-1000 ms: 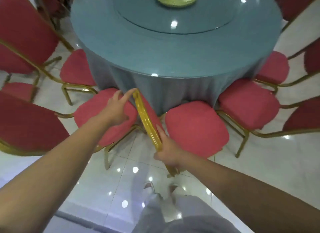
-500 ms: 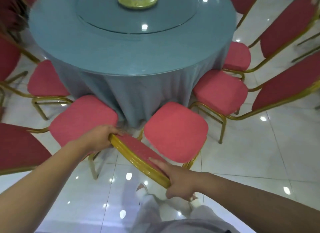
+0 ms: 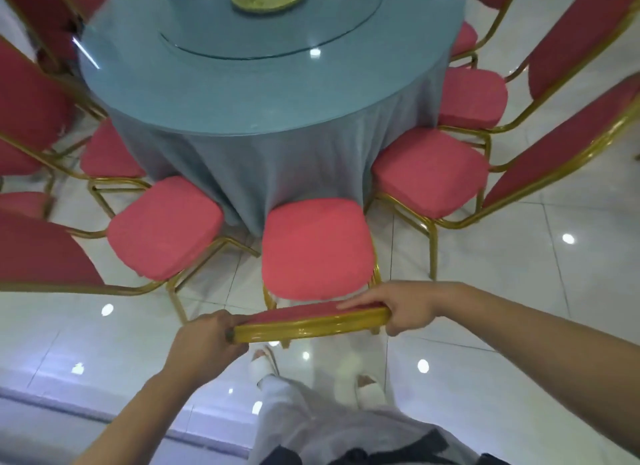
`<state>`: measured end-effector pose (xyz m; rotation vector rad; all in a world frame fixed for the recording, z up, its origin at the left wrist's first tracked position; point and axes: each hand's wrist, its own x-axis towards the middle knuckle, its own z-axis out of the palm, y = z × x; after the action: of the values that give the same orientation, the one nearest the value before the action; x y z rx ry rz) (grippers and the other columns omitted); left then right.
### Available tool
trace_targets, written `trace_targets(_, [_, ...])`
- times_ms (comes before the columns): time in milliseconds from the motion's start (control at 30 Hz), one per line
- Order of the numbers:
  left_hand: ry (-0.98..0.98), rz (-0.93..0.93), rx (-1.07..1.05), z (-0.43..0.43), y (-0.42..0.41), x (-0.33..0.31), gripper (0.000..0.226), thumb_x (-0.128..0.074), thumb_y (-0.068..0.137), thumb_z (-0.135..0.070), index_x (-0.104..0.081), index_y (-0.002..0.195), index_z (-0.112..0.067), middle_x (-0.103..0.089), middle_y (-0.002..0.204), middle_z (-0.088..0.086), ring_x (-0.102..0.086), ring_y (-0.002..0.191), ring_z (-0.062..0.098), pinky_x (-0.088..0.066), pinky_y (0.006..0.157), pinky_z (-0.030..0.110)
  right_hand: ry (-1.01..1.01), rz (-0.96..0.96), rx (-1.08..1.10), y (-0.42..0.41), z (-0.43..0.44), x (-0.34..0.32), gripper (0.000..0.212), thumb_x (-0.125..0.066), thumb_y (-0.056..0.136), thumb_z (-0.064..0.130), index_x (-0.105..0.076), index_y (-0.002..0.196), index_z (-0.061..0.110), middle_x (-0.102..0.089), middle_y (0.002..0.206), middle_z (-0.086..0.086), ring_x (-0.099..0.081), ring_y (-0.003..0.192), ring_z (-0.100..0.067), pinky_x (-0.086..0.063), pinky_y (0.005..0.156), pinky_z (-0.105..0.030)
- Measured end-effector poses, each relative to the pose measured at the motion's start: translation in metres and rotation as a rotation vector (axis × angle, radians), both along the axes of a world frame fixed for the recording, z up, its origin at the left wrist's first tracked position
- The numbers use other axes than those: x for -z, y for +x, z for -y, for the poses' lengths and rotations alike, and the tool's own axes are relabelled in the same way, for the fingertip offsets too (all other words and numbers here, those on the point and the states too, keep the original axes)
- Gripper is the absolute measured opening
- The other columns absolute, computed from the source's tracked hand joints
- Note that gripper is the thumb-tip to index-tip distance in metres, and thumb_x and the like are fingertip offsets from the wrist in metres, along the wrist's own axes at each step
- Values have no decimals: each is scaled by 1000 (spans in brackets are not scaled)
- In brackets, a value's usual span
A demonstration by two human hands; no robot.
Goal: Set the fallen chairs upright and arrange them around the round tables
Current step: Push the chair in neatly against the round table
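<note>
Head cam: L hand [image 3: 204, 340] & R hand [image 3: 405, 307] each grip an end of chair back [image 3: 311, 322], prob. to steer it square toward table [image 3: 259, 111] just ahead of them.

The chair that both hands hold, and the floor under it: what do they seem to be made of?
The chair: its frame looks like metal tube with a glossy gold finish, since the rail shines; its seat looks like red fabric over padding, matte and rounded. The floor: glossy white tile, probably ceramic or stone, with grout lines and lamp reflections.
</note>
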<state>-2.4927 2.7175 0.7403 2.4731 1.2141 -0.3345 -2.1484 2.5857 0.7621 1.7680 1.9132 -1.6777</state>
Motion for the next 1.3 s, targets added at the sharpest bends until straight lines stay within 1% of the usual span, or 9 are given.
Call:
trace_targets(167, [-122, 90, -60, 18, 56, 6, 40, -67, 83, -32, -61, 112, -58, -60, 93, -24, -58, 82, 2, -47, 65, 25, 124, 76, 192, 64, 14, -1, 70, -61, 74, 2, -61, 130, 44, -62, 82, 24, -53, 66, 6, -40, 60, -12])
trace_targets(300, [-151, 53, -32, 15, 72, 8, 39, -67, 83, -41, -57, 116, -59, -59, 101, -26, -58, 89, 3, -51, 73, 30, 91, 108, 194, 78, 8, -5, 66, -66, 77, 4, -61, 130, 41, -65, 104, 13, -54, 79, 2, -42, 68, -13])
trace_targets(467, [-692, 190, -158, -27, 46, -13, 76, -74, 64, -73, -41, 131, -65, -45, 137, -25, -42, 126, 2, -39, 101, 31, -21, -36, 201, 48, -26, -35, 65, -74, 72, 64, -55, 132, 47, -55, 128, 24, -51, 119, 2, -41, 98, -21])
trace_targets(567, [-553, 364, -338, -60, 16, -24, 81, -62, 64, -83, -40, 137, -57, -44, 142, -19, -39, 133, 7, -37, 106, 38, 153, -165, 370, 1, -72, -43, 53, -67, 83, 60, -58, 131, 41, -58, 131, 19, -53, 119, 4, -42, 98, -19])
trace_targets(667, [-373, 483, -433, -96, -23, -28, 80, -66, 79, -67, -36, 147, -38, -39, 148, -13, -36, 139, 15, -32, 113, 40, 290, -123, 411, -55, -128, -35, 57, -69, 88, 46, -53, 139, 28, -52, 141, 9, -48, 125, -8, -39, 104, -26])
trace_targets(833, [-135, 437, -512, -170, -121, -32, 88, -74, 83, -46, -22, 153, -37, -25, 157, -2, -24, 144, 23, -26, 117, 49, 368, -147, 410, -151, -227, -18, 60, -74, 85, 38, -51, 139, 25, -51, 137, 9, -46, 126, -5, -36, 98, -17])
trace_targets(1000, [23, 384, -597, -249, -240, -60, 91, -78, 81, -36, -24, 154, -31, -26, 158, 5, -21, 146, 28, -24, 118, 48, 350, -203, 412, -256, -321, -24, 66, -77, 83, 35, -49, 142, 24, -52, 135, 10, -52, 113, 8, -50, 90, -21])
trace_targets(1100, [74, 417, -633, -291, -298, -81, 84, -75, 84, -28, -27, 153, -32, -28, 158, 7, -23, 146, 26, -25, 118, 46, 384, -204, 362, -318, -366, -34, 67, -76, 84, 39, -47, 143, 27, -48, 141, 10, -47, 127, -7, -38, 104, -25])
trace_targets(1300, [153, 448, -723, -372, -382, -109, 81, -56, 83, 3, -29, 153, -29, -29, 157, 7, -20, 146, 28, -21, 119, 46, 397, -239, 264, -418, -452, -49, 63, -73, 87, 35, -45, 144, 29, -48, 136, 11, -48, 124, -10, -40, 85, -18])
